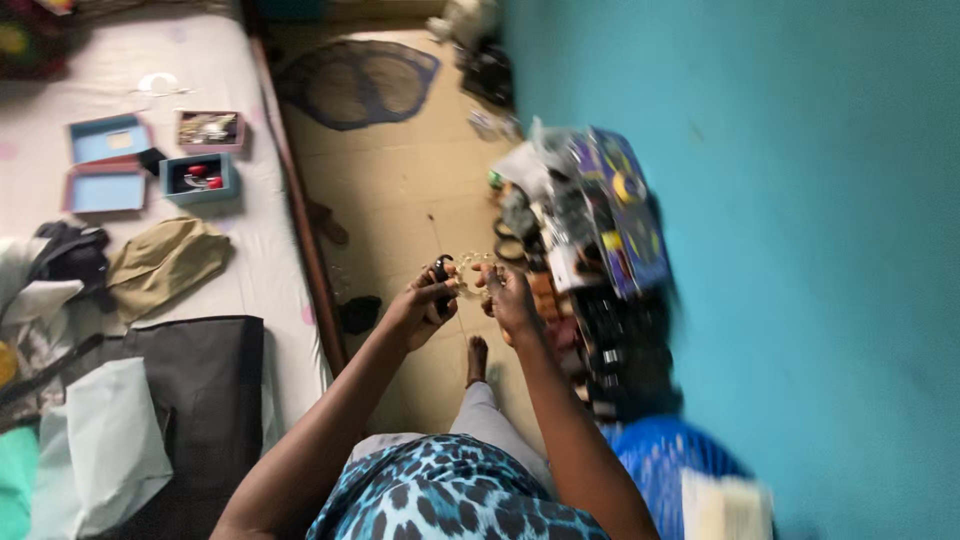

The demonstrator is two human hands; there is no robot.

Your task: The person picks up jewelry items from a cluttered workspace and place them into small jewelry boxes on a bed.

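Bracelet (470, 268) (blurry) btwn 2 hands; blue box (200, 178) holds red bits.

Turquoise wall (800, 200) right, tan floor (400, 190) (dark mat (355, 82)), white-sheeted bed (260, 230) left

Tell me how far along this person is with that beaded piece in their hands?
Done, it seems: several small boxes lie open on the bed, so things have been taken out. In hand: the left hand grips a small dark object while the right hand pinches a pale beaded strand stretched between both hands. Left: the strand remains held in the air; blur hides whether it is fastened.
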